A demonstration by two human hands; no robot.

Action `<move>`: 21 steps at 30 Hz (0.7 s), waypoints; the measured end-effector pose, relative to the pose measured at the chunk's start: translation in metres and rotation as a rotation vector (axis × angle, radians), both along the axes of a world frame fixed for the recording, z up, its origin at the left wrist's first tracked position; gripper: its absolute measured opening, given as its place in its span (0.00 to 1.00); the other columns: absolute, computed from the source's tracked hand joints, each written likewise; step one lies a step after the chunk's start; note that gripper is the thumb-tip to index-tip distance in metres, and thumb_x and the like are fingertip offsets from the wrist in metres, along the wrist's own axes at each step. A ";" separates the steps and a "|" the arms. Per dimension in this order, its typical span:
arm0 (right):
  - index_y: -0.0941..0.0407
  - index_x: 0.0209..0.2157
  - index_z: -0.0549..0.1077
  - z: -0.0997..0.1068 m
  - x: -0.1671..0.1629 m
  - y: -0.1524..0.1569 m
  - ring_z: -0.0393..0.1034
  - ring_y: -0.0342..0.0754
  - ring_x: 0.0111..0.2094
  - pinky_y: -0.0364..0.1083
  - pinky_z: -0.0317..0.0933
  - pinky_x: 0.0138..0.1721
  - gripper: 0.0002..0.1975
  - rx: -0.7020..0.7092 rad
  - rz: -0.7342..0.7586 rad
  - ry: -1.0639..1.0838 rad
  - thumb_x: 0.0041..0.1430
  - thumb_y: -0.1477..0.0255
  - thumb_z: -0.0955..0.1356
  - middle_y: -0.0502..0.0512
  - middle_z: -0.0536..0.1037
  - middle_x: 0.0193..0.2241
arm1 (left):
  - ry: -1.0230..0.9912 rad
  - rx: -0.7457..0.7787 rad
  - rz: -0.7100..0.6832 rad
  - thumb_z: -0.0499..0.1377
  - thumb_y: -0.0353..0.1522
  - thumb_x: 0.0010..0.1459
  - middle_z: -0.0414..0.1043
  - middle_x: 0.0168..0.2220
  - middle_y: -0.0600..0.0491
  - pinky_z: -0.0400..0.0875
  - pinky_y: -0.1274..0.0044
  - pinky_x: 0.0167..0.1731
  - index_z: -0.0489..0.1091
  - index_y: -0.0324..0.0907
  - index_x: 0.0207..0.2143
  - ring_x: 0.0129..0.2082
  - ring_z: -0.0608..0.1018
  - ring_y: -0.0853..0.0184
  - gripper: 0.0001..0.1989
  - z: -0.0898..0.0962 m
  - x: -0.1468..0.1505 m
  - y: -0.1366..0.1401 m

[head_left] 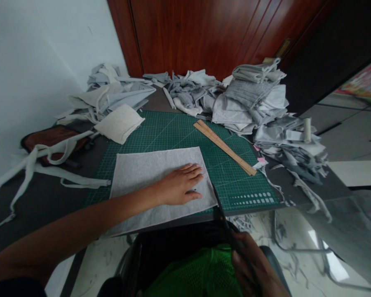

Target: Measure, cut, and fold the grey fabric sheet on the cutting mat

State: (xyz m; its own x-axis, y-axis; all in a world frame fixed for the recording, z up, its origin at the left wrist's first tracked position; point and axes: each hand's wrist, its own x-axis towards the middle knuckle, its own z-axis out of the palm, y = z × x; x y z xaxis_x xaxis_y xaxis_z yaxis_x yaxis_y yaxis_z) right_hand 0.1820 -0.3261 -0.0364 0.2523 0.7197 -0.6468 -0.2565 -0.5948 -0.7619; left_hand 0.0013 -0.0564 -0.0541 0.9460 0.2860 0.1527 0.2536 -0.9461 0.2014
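Note:
A light grey rectangle of fabric [142, 173] lies flat on the green cutting mat [170, 130], its front edge reaching the table's near edge. My left hand [184, 185] rests palm down on the right part of the fabric, fingers stretched out. In my right hand [250, 260], below the table's front edge, is a pair of black scissors [223, 218]. The blades point up and away from me and meet the fabric's right edge near its front corner. How far the blades are apart I cannot make out.
Two wooden rulers [225, 146] lie crossed on the mat. Fabric piles [250, 97] line the back and right; another fabric pile [111, 95] stands at the left. Pale fabric strips [34, 165] trail over a brown pouch [55, 140]. Scraps [244, 222] litter the floor.

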 end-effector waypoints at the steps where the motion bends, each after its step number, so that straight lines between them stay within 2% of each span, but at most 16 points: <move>1: 0.50 0.50 0.68 0.001 0.000 0.003 0.48 0.37 0.17 0.39 0.43 0.19 0.34 0.016 0.009 0.006 0.51 0.43 0.75 0.38 0.61 0.19 | 0.016 0.005 0.013 0.54 0.50 0.70 0.58 0.71 0.40 0.49 0.64 0.73 0.64 0.36 0.66 0.73 0.58 0.54 0.33 0.000 0.000 0.000; 5: 0.50 0.51 0.67 0.006 -0.001 0.013 0.47 0.37 0.16 0.38 0.44 0.16 0.32 0.048 0.028 0.025 0.54 0.44 0.74 0.37 0.60 0.19 | 0.060 0.011 -0.003 0.52 0.50 0.72 0.57 0.71 0.38 0.47 0.63 0.73 0.62 0.33 0.68 0.73 0.57 0.53 0.34 0.001 0.001 0.002; 11: 0.48 0.52 0.68 0.006 -0.001 0.019 0.53 0.37 0.17 0.38 0.48 0.17 0.33 0.043 0.002 -0.010 0.53 0.46 0.76 0.41 0.68 0.24 | 0.042 -0.005 -0.007 0.53 0.49 0.71 0.57 0.71 0.38 0.47 0.62 0.73 0.62 0.33 0.68 0.73 0.57 0.53 0.35 -0.002 0.002 0.002; 16: 0.47 0.53 0.67 0.005 -0.003 0.018 0.53 0.36 0.16 0.38 0.49 0.16 0.32 0.028 0.018 -0.027 0.54 0.45 0.75 0.41 0.70 0.24 | 0.044 -0.005 -0.004 0.52 0.50 0.71 0.56 0.71 0.38 0.47 0.63 0.73 0.62 0.33 0.68 0.73 0.58 0.53 0.35 0.000 0.002 0.002; 18: 0.48 0.52 0.68 0.005 -0.003 0.018 0.53 0.36 0.16 0.38 0.49 0.16 0.31 0.042 0.040 -0.033 0.55 0.45 0.74 0.41 0.70 0.24 | 0.057 -0.005 -0.005 0.52 0.50 0.72 0.56 0.71 0.38 0.47 0.63 0.73 0.61 0.33 0.68 0.73 0.58 0.53 0.35 0.001 0.002 0.002; 21: 0.49 0.51 0.68 0.006 -0.003 0.019 0.52 0.37 0.15 0.38 0.49 0.15 0.31 0.052 0.062 -0.053 0.56 0.45 0.74 0.38 0.63 0.20 | 0.062 -0.013 -0.003 0.53 0.50 0.71 0.56 0.71 0.37 0.47 0.64 0.73 0.61 0.33 0.68 0.73 0.57 0.53 0.35 0.002 0.002 0.002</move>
State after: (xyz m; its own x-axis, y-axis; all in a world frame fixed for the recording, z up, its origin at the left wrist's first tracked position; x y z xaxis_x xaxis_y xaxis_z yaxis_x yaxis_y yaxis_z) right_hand 0.1795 -0.3075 -0.0303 0.2391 0.7671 -0.5953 -0.1794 -0.5676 -0.8035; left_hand 0.0033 -0.0545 -0.0522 0.9543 0.2849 0.0899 0.2633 -0.9442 0.1980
